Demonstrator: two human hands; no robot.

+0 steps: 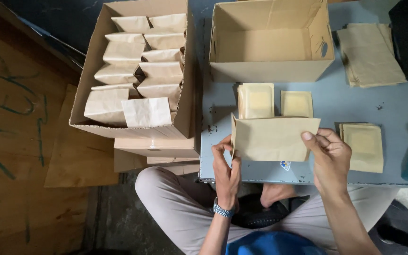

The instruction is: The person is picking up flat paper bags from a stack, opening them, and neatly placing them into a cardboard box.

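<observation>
Brown paper bag [272, 139], centre frame, held flat above the grey bench [355, 106]. Left hand [226, 165] pinches its left edge; right hand [329, 158] pinches the right. Judged light, limp, easily creased; best gripped at edges. Flat packets [256, 100] lie behind; filled carton [135, 71] upper left.

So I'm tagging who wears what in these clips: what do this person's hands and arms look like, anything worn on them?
Both forearms are bare, with no sleeves in view and no gloves. The left hand has a metal-link wristwatch with a silvery, bluish band at the wrist. The right hand wears nothing that shows: no watch, no ring visible.
</observation>
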